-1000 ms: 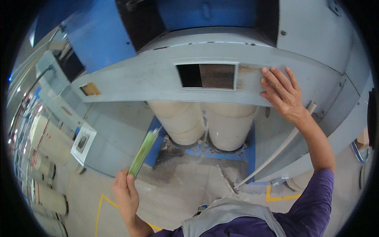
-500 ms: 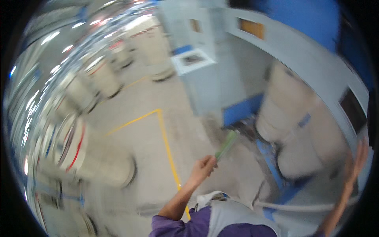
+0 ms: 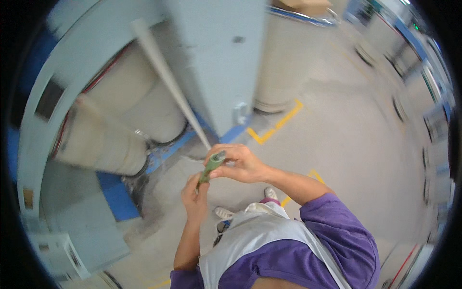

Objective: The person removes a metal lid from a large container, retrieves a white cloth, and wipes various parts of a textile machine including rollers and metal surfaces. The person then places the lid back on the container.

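Note:
A slim green tube (image 3: 208, 172) with a greyish tip is held in front of my body, slanting up to the right. My left hand (image 3: 195, 201) grips its lower end, fingers closed round it. My right hand (image 3: 240, 164) pinches it near the upper end, the thumb along its side. A long pale pole (image 3: 168, 79) runs from the upper left down to just behind my right fingers. Whether it touches them I cannot tell.
Large cream drums (image 3: 156, 113) stand at the left inside a pale grey-blue machine frame (image 3: 41, 139). A tall grey-blue cabinet (image 3: 219, 62) rises ahead. Another cream drum (image 3: 281, 62) stands beyond it. Yellow lines (image 3: 274, 127) mark the floor, and more drums (image 3: 416, 94) stand far right.
The view has swung round, so the machine now lies on the left. My right hand, earlier apart at the far right, has come to the green tube that my left hand held.

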A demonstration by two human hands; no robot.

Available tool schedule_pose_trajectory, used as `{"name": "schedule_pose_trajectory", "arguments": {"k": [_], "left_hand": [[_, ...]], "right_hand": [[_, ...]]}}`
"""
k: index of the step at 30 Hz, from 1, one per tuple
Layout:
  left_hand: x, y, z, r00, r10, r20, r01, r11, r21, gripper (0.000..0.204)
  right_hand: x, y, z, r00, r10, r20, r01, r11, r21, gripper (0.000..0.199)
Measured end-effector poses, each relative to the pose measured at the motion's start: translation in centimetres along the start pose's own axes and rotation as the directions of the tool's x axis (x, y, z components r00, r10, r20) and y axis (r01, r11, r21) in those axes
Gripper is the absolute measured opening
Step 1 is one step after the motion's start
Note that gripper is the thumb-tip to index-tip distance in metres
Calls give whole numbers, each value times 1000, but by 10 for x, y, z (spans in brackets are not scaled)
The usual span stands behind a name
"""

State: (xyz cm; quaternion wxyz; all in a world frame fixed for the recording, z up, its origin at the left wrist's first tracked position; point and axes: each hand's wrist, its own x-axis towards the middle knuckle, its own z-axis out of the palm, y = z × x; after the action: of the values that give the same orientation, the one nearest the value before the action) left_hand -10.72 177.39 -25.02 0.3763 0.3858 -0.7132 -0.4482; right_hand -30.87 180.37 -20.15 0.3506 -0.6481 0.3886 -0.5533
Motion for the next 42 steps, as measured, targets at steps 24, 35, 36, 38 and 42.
{"name": "schedule_pose_trajectory", "arguments": {"k": [24,35,36,38,42], "left_hand": [[208,197,827,491,792,363,-765,591,-255,19],[358,148,985,907,115,405,-24,974,-224,19],[358,127,990,892,-27,450,147,961,-234,19],[349,87,1004,918,-203,340,198,979,49,35],[262,30,1008,747,-630,213,560,769,308,45]], "right_hand": [[-355,0,-707,699,-3,-715,-360,862,-356,21],[-477,154,-895,506,862,-2,-862,506,4,24],[-472,184,-921,661,728,183,-703,686,-189,27],[-455,238,-969,624,497,603,-262,860,-438,33],[-433,283,-977,339,217,915,190,937,-293,25]]}}
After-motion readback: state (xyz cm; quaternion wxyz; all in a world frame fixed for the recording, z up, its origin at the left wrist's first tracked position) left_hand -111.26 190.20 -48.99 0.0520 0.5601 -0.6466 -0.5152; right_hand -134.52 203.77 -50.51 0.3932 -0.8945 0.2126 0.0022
